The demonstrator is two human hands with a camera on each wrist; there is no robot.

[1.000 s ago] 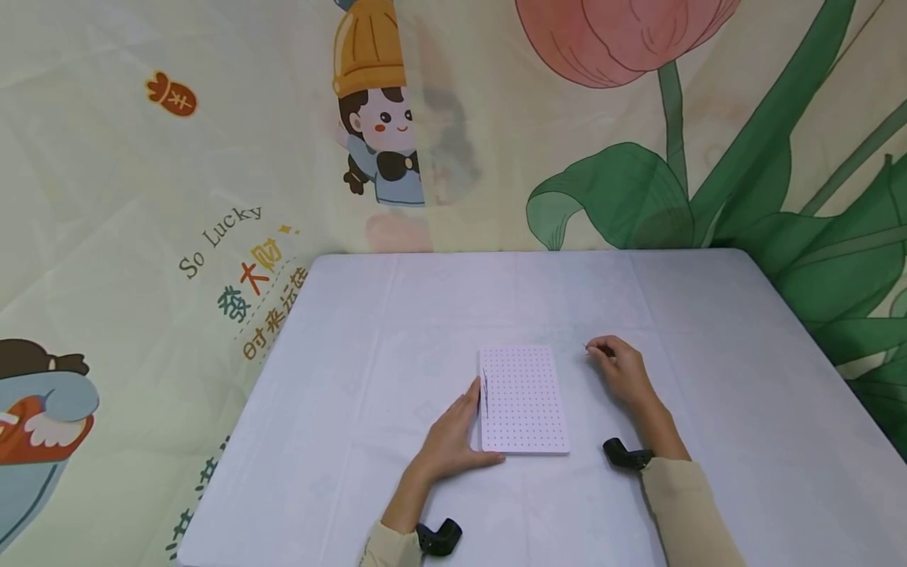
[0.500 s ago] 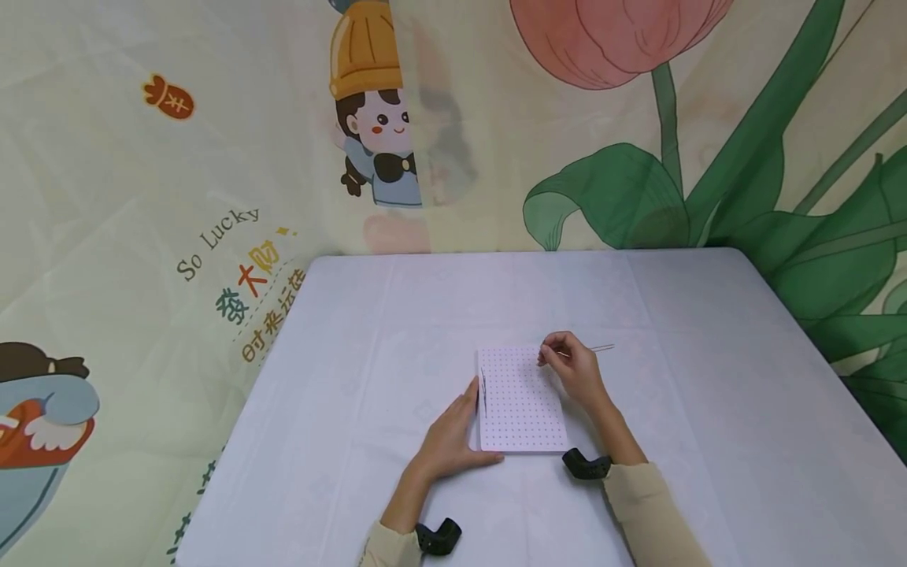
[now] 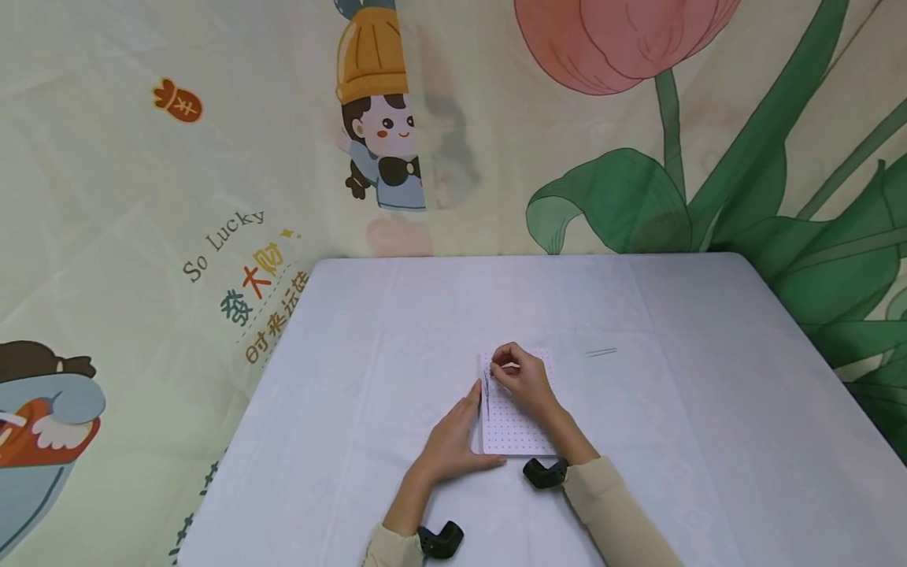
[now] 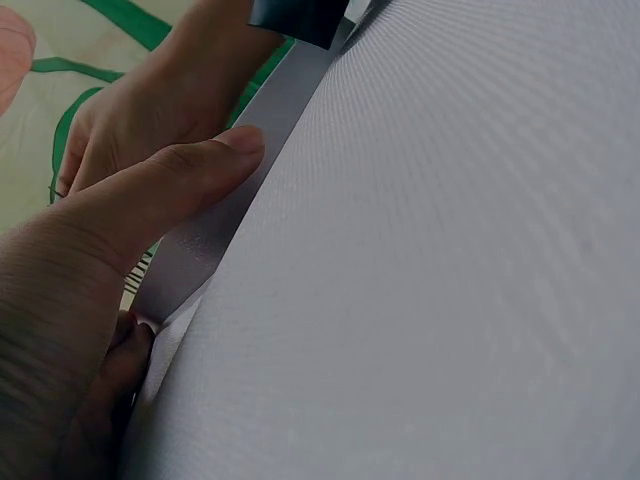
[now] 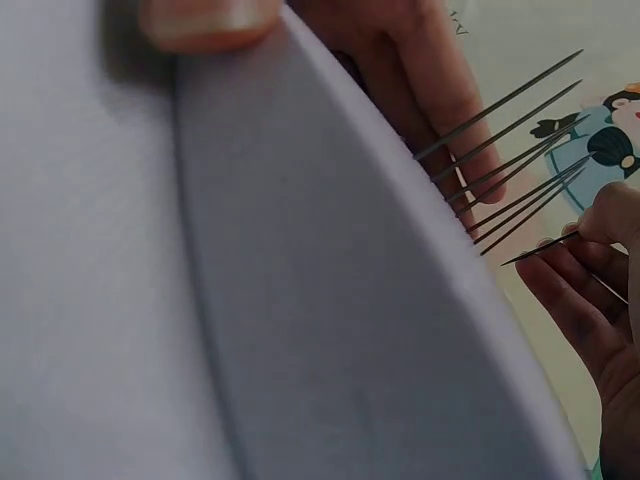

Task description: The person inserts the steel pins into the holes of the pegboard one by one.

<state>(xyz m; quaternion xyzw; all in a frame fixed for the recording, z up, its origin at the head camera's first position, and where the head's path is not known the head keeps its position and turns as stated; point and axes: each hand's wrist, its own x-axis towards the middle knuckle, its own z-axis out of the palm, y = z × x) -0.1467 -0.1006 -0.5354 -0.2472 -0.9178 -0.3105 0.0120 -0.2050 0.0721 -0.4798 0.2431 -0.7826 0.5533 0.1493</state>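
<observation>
A white pegboard-like block (image 3: 512, 433) with a grid of small holes lies on the table. My left hand (image 3: 448, 447) rests against it, straight fingers along its left side and thumb along its near side. Several thin needles (image 5: 505, 108) stand in a row along the block's left edge, seen in the right wrist view. Over the block's far left part, my right hand (image 3: 523, 383) pinches another needle (image 5: 545, 247) between thumb and fingertips. In that view its tip points toward the row, close to the standing needles. The held needle is too small to make out in the head view.
Two loose needles (image 3: 602, 352) lie on the white-covered table (image 3: 680, 425), right of the block. Black wrist cameras sit on both wrists. A printed cloth (image 3: 475, 118) hangs behind the table.
My right hand has moved left from the loose needles on the table to above the block's far left part, carrying a needle. The left hand has stayed against the block.
</observation>
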